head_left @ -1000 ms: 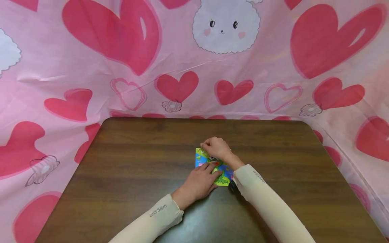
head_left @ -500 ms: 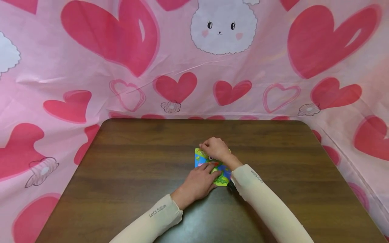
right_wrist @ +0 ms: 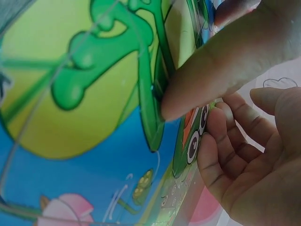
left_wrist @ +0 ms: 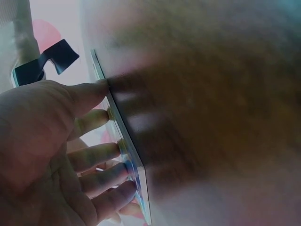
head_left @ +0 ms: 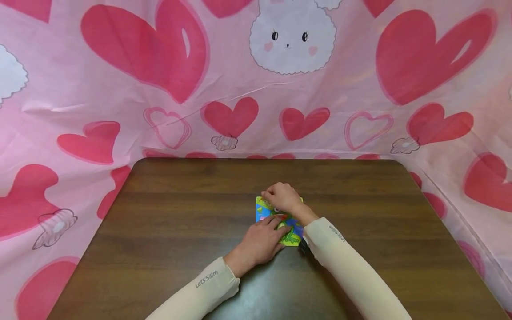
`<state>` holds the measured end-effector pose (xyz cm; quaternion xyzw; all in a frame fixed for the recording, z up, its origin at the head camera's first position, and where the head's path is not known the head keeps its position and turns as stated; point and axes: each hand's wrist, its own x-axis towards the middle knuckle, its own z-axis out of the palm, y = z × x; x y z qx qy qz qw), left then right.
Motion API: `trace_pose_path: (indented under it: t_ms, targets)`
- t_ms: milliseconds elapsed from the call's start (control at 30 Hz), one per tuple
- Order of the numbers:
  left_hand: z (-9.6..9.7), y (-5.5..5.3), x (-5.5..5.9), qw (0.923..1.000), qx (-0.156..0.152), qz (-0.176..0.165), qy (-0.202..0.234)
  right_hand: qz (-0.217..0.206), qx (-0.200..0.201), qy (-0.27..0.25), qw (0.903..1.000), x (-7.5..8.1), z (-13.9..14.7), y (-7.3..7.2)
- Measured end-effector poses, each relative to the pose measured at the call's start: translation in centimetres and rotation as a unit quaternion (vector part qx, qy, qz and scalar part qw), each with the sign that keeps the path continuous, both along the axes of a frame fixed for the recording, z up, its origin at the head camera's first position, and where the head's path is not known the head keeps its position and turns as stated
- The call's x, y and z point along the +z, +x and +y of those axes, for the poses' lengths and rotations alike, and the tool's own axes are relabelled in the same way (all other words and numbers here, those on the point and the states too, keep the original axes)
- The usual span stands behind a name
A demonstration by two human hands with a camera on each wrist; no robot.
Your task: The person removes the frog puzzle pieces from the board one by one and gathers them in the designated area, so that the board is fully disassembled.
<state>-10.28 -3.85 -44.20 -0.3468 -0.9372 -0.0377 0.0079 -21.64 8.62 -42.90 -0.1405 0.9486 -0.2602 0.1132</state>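
While the spread left hand (head_left: 260,240) presumably steadies the square blue-and-green frog-printed board (head_left: 294,234) on the brown wooden bench (head_left: 192,213), the right hand (head_left: 282,197) touches its far part — pinching or not, unclear.

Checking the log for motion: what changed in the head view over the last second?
Pink backdrop and table sit slightly lower in frame, likely view drift. Nothing visibly taken or let go. Left hand still rests on the frog board; right hand stays near its top edge.
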Motion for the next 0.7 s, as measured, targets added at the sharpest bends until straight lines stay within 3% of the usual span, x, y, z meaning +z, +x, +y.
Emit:
trace_pose_path:
  t_ms: [467, 700]
  targets:
    - [0.0, -0.1, -0.1, 1.0, 0.002, -0.001, 0.001, 0.007, 0.002, 0.032, 0.9995, -0.2, -0.7, 0.1]
    - [0.0, -0.3, -0.2, 1.0, 0.001, 0.004, -0.003, 0.024, -0.032, 0.023, 0.9989, 0.0, -1.3, 0.1]
